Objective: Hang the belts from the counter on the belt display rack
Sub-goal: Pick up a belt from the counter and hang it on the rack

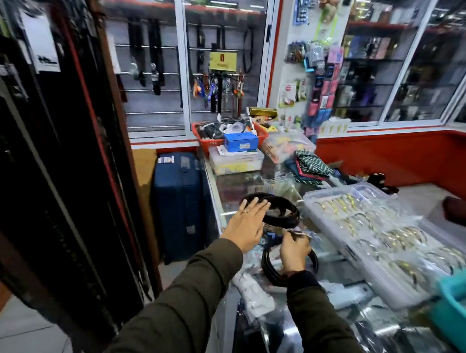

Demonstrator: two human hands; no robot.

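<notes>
Two coiled black belts lie on the glass counter (233,195). The far belt (281,210) sits just beyond my left hand (246,225), which hovers flat with fingers spread and holds nothing. My right hand (294,251) is closed on the metal buckle end of the near belt (272,273), whose coil loops below my wrist. The belt display rack (50,151) fills the left side, with several dark belts hanging from it.
A clear plastic case of bangles (381,234) lies right of the belts. A teal tray (456,304) sits at the right edge. A red basket (204,139), a blue box and folded cloth crowd the counter's far end. A blue suitcase (178,200) stands on the floor beside the counter.
</notes>
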